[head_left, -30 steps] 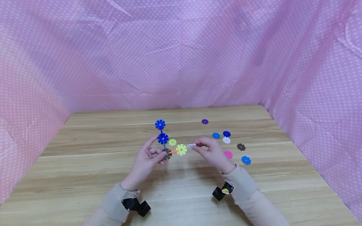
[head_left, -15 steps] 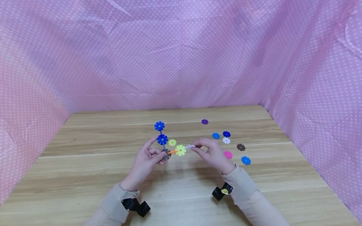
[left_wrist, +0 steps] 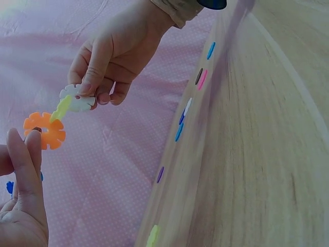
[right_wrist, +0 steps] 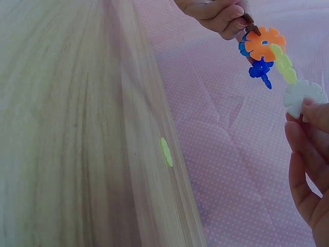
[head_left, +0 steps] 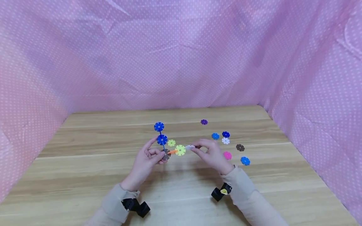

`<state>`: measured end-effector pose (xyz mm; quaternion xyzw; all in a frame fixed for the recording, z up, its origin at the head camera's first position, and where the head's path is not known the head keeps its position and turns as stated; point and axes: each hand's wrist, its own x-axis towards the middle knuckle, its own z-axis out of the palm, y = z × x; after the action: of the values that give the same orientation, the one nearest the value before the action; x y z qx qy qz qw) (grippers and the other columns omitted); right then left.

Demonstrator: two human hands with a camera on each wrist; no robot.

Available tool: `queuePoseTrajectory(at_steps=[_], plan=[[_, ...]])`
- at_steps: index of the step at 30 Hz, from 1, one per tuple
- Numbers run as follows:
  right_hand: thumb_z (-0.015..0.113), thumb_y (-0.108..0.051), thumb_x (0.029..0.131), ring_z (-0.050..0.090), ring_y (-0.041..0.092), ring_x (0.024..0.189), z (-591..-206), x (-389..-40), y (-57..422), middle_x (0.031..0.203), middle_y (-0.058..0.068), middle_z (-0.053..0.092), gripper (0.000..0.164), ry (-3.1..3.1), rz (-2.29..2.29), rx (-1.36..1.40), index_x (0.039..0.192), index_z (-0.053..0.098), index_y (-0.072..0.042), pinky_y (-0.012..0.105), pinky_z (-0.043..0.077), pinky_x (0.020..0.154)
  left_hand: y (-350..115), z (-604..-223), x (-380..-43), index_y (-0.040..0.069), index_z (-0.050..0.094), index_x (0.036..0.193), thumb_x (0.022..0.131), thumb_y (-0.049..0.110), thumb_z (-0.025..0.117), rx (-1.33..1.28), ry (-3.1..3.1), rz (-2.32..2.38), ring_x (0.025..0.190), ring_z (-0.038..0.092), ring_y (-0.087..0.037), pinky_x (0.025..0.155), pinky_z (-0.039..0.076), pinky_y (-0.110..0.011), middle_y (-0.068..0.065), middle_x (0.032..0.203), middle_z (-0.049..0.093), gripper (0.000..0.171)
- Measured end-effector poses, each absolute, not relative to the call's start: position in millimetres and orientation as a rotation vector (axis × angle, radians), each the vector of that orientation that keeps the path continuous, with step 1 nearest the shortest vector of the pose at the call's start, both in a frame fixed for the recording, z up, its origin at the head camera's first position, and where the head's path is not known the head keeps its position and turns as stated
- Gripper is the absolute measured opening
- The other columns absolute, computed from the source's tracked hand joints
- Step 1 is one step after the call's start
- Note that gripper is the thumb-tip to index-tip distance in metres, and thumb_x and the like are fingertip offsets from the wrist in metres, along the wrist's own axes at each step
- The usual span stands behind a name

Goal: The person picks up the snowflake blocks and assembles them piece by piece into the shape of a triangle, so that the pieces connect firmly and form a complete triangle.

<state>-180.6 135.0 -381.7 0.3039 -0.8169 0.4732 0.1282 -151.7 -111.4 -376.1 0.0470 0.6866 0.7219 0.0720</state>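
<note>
Thumb and fingers of my left hand [head_left: 147, 161] pinch a brown notched disc [head_left: 167, 154], part of a linked chain of snowflake discs. Up from it run a light blue disc seen edge-on and blue discs [head_left: 162, 140]. To its right an orange disc [left_wrist: 45, 130] joins a yellow disc [head_left: 180, 150]. My right hand [head_left: 210, 154] pinches a white disc [right_wrist: 303, 98] by its edge, and its far edge meets the yellow disc. The chain is held above the table, and fingers hide part of the brown disc.
Loose discs lie flat on the wooden table [head_left: 99, 163]: yellow [head_left: 171, 143] behind the chain, purple [head_left: 204, 122] farther back, and light blue [head_left: 245, 161], pink [head_left: 227, 155], brown [head_left: 240, 147] and white [head_left: 225, 141] ones at right. A pink dotted curtain [head_left: 169, 62] surrounds the table.
The upper end of the chain has dipped slightly and shifted a little left. The right hand with the white disc has moved slightly left; both grips are the same.
</note>
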Motion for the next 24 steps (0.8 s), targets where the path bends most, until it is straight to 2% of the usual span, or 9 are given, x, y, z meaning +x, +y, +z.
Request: queuePoseTrajectory(at_steps=[7,12,18,24], plan=[[0.069,-0.003,0.084,0.064,0.014,0.079,-380.1,-180.1,134.0,0.088,0.005,0.072,0.008,-2.401,1.384,0.866,0.091,0.073,-0.005,0.029,0.055,0.069,-112.3,-375.9,-150.6,0.011,0.026,0.149,0.09,-0.003,0.057,0.165,2.075,2.178,0.071,0.067,-0.009,0.067,0.057,-0.022,0.003,0.076,0.066,0.068],[0.069,-0.004,0.084,0.064,0.015,0.081,-378.8,-179.0,132.9,0.089,0.005,0.072,0.008,-2.421,1.395,0.84,0.091,0.073,-0.006,0.029,0.054,0.071,-113.0,-377.6,-149.8,0.005,0.021,0.15,0.089,-0.003,0.058,0.221,2.09,2.196,0.07,0.068,-0.01,0.067,0.057,-0.022,0.002,0.077,0.067,0.072],[0.069,-0.004,0.085,0.064,0.014,0.08,-379.1,-179.7,133.7,0.089,0.005,0.072,0.008,-2.413,1.407,0.838,0.091,0.073,-0.006,0.029,0.054,0.07,-110.8,-375.2,-150.7,0.011,0.024,0.149,0.09,-0.004,0.056,0.116,2.105,2.151,0.069,0.067,-0.008,0.069,0.056,-0.022,0.003,0.076,0.066,0.07],[0.069,-0.003,0.084,0.063,0.014,0.08,-379.4,-180.1,134.8,0.089,0.006,0.072,0.009,-2.402,1.417,0.848,0.091,0.073,-0.005,0.027,0.054,0.069,-109.4,-373.0,-151.0,0.012,0.025,0.149,0.091,-0.004,0.056,0.093,2.107,2.132,0.069,0.067,-0.009,0.07,0.056,-0.022,0.003,0.076,0.066,0.068]])
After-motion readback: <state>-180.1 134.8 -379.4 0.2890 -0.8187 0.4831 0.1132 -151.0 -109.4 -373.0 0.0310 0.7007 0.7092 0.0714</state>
